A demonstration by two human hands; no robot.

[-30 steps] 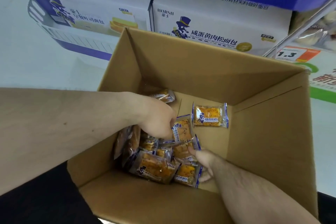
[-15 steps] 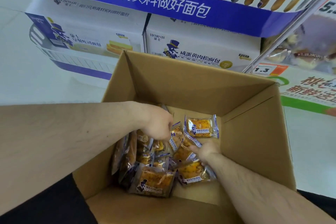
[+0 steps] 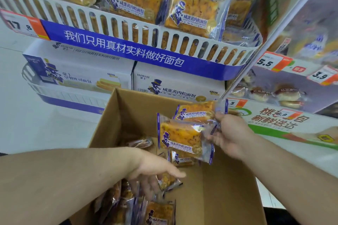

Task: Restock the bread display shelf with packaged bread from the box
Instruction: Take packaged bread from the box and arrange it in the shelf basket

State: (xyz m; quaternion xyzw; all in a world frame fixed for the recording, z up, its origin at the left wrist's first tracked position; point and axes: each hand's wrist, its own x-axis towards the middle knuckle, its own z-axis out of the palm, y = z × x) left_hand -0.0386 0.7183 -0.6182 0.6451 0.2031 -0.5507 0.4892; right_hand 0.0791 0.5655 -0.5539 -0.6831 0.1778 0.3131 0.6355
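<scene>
A brown cardboard box (image 3: 225, 193) stands open below me, with several orange bread packets (image 3: 159, 212) on its bottom. My right hand (image 3: 232, 135) is raised above the box and is shut on a bunch of bread packets (image 3: 181, 135) by their wrapper edges. My left hand (image 3: 153, 173) hangs low inside the box with its fingers spread, just over a small packet (image 3: 167, 181); it grips nothing. The white slotted display shelf (image 3: 142, 31) sits above, holding several of the same packets (image 3: 188, 12).
Under the shelf stand two white printed cartons (image 3: 175, 86). A slanted white post (image 3: 270, 38) divides off a neighbouring rack at the right with round buns (image 3: 287, 95) and price tags (image 3: 270, 63). Pale floor lies to the left.
My right hand closed on packets in the box and lifted them above it. My left hand let go and opened. The view tilted up, bringing the shelf into sight.
</scene>
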